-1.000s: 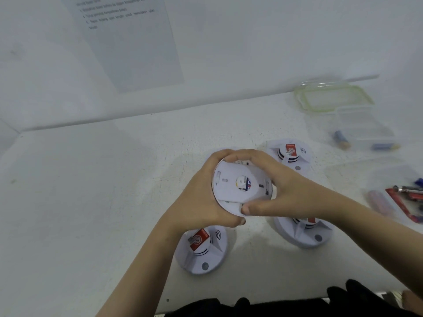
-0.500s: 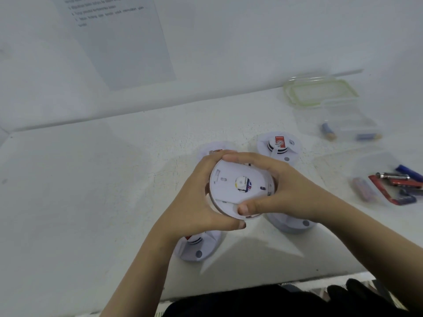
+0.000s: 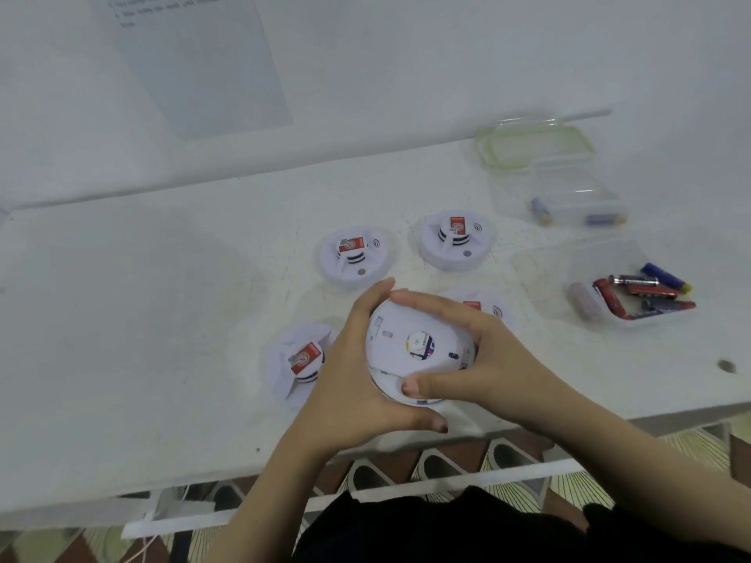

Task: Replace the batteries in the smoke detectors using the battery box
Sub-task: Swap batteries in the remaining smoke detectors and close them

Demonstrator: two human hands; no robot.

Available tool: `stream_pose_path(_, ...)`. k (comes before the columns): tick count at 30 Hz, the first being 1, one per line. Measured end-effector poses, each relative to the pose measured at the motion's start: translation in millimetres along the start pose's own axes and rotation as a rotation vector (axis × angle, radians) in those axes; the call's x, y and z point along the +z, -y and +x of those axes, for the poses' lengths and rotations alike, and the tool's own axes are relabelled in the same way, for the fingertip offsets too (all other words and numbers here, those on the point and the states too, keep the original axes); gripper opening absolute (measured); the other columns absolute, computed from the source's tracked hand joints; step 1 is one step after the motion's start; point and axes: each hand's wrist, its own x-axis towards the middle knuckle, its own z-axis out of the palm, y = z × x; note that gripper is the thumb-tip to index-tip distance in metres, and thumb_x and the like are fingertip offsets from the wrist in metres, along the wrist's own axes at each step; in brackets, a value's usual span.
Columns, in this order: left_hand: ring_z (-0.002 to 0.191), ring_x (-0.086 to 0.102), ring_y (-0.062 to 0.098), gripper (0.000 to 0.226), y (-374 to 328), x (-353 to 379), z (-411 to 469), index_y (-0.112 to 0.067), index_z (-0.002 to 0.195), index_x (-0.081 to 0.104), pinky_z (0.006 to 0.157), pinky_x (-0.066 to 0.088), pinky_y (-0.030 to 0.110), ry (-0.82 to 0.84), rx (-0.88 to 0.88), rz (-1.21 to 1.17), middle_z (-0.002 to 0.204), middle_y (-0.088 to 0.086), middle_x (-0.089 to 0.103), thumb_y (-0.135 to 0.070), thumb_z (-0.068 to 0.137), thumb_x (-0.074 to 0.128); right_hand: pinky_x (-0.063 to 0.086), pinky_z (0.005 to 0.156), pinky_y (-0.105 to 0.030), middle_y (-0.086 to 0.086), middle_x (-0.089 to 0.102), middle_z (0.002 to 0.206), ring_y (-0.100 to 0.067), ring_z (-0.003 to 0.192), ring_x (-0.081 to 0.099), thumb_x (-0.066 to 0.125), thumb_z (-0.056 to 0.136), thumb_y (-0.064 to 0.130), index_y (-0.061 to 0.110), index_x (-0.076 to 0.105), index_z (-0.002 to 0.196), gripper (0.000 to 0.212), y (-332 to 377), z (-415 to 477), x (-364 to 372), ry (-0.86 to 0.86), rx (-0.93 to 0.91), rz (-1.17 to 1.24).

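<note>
change, view: head has tipped down since a second ago; desk (image 3: 162, 319) front edge and patterned floor (image 3: 406, 469) now show.
change, uncovered: a detector at back middle (image 3: 355, 253), hidden behind the hands before, is now in plain sight; four lie on the desk in all.
change, grip: same two-handed hold as before. Left hand (image 3: 357, 384) cups the held smoke detector (image 3: 418, 351) from the left, thumb under its near rim. Right hand (image 3: 487, 359) has fingers curled over the far rim, thumb pressed on the near part of the face.
change, held unit: back face up, centre sticker and small marks sit at about the same angle as before; no clear turn.
meaning: probably still working the back cover loose; battery bay not open, swap for this unit not begun.
held unit place: over the desk, middle, just inside the front edge.
room: white wall behind, printed sheet (image 3: 203, 63) stuck on it, text too blurred to read.
desk: white, speckled, a dark spot (image 3: 725, 365) near the right edge.
battery box (image 3: 577, 205): clear, back right corner, green-rimmed lid (image 3: 536, 148) off behind it, two batteries inside.
second clear tray (image 3: 634, 294): right edge, loose red and blue batteries.
other detectors: back right (image 3: 457, 239), behind the right hand (image 3: 487, 302), left of the left hand (image 3: 300, 359), all sensor side up.
</note>
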Motion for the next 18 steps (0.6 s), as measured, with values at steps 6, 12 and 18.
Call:
stream_pose_path(6,0.116,0.052,-0.011,0.126,10.8,25.9,-25.3,-0.032,0.148,0.018,0.086,0.044,0.005,-0.064,-0.054,0.002,0.124,-0.034,0.049,-0.009,0.049,0.094,0.039,0.089,-0.004,0.030,0.054,0.120,0.015,0.112,0.049,0.083,0.064,-0.001,0.043,0.052,0.117,0.076,-15.2,-22.7,-0.4,0.097,0.054,-0.101)
stream_pose_path(12,0.111,0.055,-0.009,0.102,18.6,39.1,-38.1,-0.029,0.133,0.038,0.084,0.044,0.006,-0.130,-0.058,0.038,0.119,-0.036,0.052,-0.007,0.048,0.090,0.044,0.084,-0.008,0.020,0.055,0.125,0.009,0.108,0.055,0.081,0.064,-0.005,0.036,0.057,0.119,0.073,-30.5,-28.2,0.6,0.145,0.083,-0.070)
stream_pose_path(18,0.109,0.056,-0.003,0.090,21.9,42.6,-39.6,-0.035,0.121,0.042,0.084,0.045,0.009,-0.195,-0.052,0.047,0.116,-0.026,0.054,-0.011,0.047,0.088,0.043,0.084,-0.007,0.023,0.054,0.126,0.010,0.111,0.054,0.079,0.063,-0.011,0.034,0.058,0.117,0.073,-37.7,-21.4,1.7,0.168,0.060,-0.063)
